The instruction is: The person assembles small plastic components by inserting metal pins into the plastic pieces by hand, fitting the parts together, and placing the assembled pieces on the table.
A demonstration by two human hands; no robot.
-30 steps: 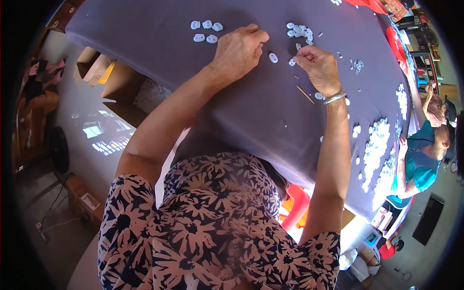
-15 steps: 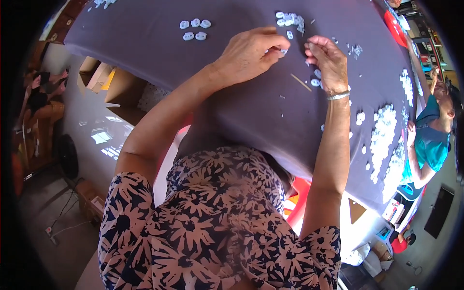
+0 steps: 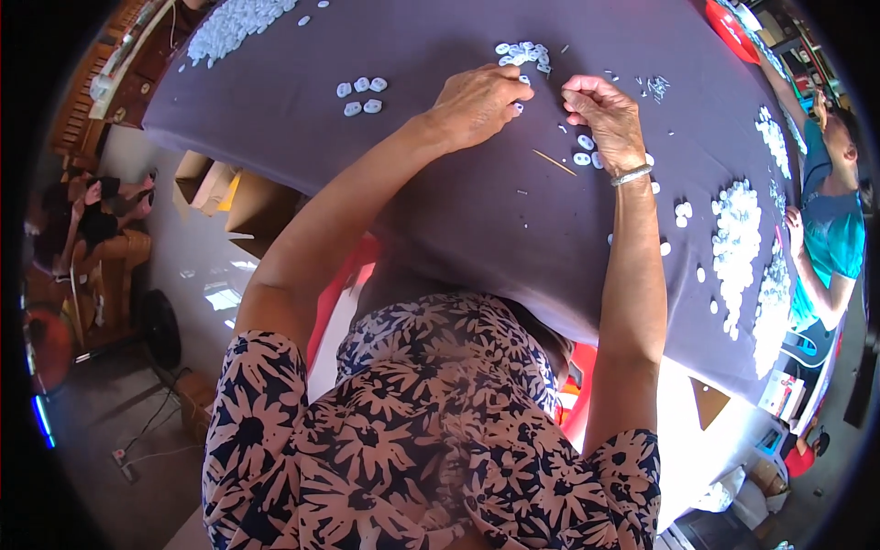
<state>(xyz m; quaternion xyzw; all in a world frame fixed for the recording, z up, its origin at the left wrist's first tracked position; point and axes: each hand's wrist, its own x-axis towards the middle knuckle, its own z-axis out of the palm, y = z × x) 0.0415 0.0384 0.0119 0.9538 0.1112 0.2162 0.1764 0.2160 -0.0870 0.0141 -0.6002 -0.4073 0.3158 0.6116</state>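
Observation:
My left hand (image 3: pixel 481 105) is closed in a pinch above the dark cloth-covered table, with a small white oval plastic piece (image 3: pixel 519 108) showing at its fingertips. Just beyond those fingers lies another white oval piece (image 3: pixel 524 81), close to a loose cluster of the same pieces (image 3: pixel 524 53). A short gap to the right, my right hand (image 3: pixel 607 115) has thumb and fingers pressed together; whatever they hold is too small to make out. White pieces with dark holes (image 3: pixel 585 143) lie beside its wrist. A thin wooden stick (image 3: pixel 555 162) rests below both hands.
Small metal pins (image 3: pixel 656 87) are scattered beyond my right hand. Several white pieces (image 3: pixel 362 96) sit in two rows on the left. Larger heaps lie at the far left (image 3: pixel 240 26) and right (image 3: pixel 736 243). A person in teal (image 3: pixel 830 234) sits at the right edge.
The view has shifted, bringing the far left heap further into sight. Both hands stay near each other over the table, with the left fingers turned slightly downward around the white piece.

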